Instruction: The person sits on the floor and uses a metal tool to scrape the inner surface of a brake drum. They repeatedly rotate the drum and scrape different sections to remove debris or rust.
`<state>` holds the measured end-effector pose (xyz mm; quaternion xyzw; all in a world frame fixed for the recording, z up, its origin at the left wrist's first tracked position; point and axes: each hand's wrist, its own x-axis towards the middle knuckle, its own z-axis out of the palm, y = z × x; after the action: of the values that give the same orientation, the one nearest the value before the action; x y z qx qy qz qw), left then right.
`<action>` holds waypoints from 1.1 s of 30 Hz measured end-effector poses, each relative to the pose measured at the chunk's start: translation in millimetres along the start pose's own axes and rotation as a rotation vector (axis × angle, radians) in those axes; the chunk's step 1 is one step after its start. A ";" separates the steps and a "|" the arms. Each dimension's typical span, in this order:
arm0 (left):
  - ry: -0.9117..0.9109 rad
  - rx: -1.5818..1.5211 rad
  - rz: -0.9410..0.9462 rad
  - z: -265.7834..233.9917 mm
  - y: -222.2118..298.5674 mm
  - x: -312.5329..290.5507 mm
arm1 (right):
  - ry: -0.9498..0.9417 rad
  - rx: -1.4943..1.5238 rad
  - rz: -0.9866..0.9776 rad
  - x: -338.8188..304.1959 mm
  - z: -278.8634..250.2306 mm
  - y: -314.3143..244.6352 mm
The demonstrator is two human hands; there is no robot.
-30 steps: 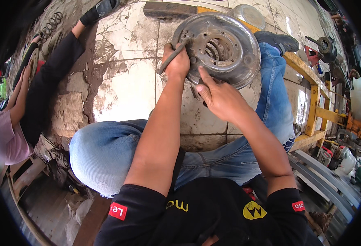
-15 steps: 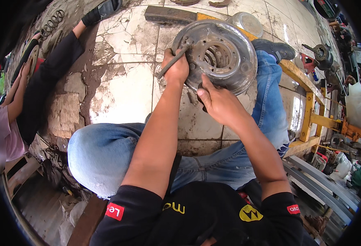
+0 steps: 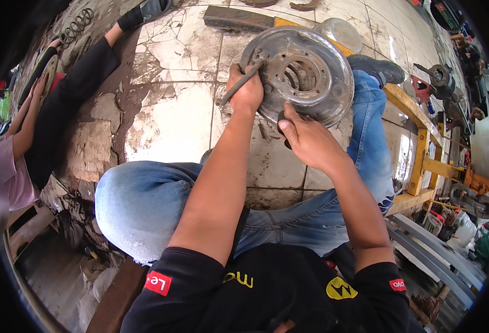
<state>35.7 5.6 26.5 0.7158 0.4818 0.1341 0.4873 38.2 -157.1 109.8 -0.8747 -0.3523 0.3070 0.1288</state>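
A round grey metal brake backing plate (image 3: 333,72), worn and dirty, stands tilted in front of me. Through its ringed central hole several bolt holes and a darker inner ring show. A dark rubber hose (image 3: 234,90) runs from a fitting near the plate's upper left across my left hand (image 3: 247,93). That hand is closed at the plate's left edge, its fingertips partly hidden. At the lower rim, my right hand (image 3: 310,136) has its index finger laid against the plate. Its thumb and curled fingers close around a black object (image 3: 281,117), mostly covered.
A dark bar (image 3: 239,19) and a round clear container (image 3: 340,34) lie beyond the plate. To the right stands a yellow metal frame (image 3: 419,161) amid tools and parts. Another person's hands (image 3: 35,91) work at far left, near a coil spring (image 3: 78,25).
The whole scene sits slightly further right in the picture. My left hand keeps its place on the plate; my right hand has shifted slightly right along the lower rim, showing more of the black object.
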 end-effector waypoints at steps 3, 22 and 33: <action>0.014 0.007 0.041 5.6 -12.4 9.7 | 0.028 -0.015 -0.017 0.9 2.4 -0.9; -0.012 0.032 0.003 5.5 -11.0 10.8 | 0.159 -0.118 -0.302 -7.5 19.2 16.9; 0.009 0.020 0.060 12.5 -8.7 8.8 | 0.240 -0.214 -0.217 -4.3 18.7 16.1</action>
<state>43.4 6.2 10.7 0.7341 0.4638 0.1471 0.4736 32.7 -171.6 90.0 -0.8707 -0.4572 0.1455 0.1084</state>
